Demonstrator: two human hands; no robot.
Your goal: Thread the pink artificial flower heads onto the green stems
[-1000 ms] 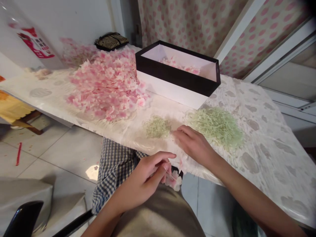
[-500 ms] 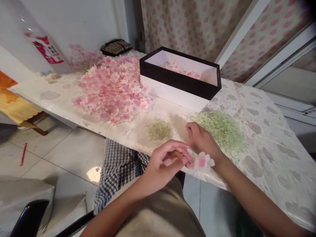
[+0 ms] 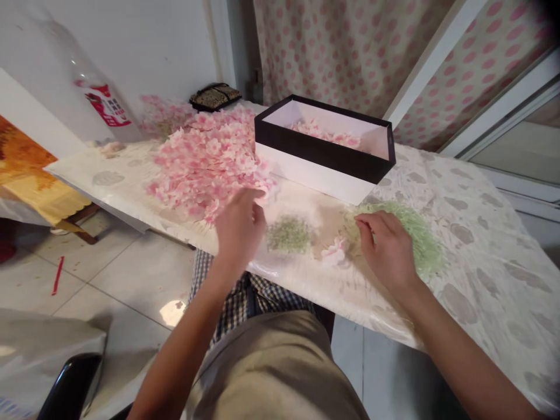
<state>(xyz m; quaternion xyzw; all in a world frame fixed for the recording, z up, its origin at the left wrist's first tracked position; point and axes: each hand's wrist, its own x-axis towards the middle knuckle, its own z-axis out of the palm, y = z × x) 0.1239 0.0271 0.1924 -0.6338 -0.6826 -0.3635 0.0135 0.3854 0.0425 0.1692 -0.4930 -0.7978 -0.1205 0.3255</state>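
Note:
My left hand (image 3: 240, 227), slightly blurred, is over the near right edge of a heap of pink artificial blossoms (image 3: 205, 154); its index finger reaches out apart from the thumb, and I see nothing held. My right hand (image 3: 387, 251) hovers at the left side of a loose pile of thin pale-green plastic stems (image 3: 426, 242). Its thumb and fingertips are pinched together; whatever they hold is too small to make out. Between the hands lies a single pale pink blossom (image 3: 335, 252) on the table, beside a small mound of green bits (image 3: 289, 233).
A black-rimmed white box (image 3: 315, 175) holding pink blossoms stands behind the hands. At the back left are a clear bottle with a red label (image 3: 107, 105) and a dark patterned pouch (image 3: 215, 96). A patterned cloth covers the table (image 3: 476, 280).
My left hand has let go of the pink blossom, which now lies on the table, and has moved left to the heap. My right hand has shifted slightly right. The view has shifted a little.

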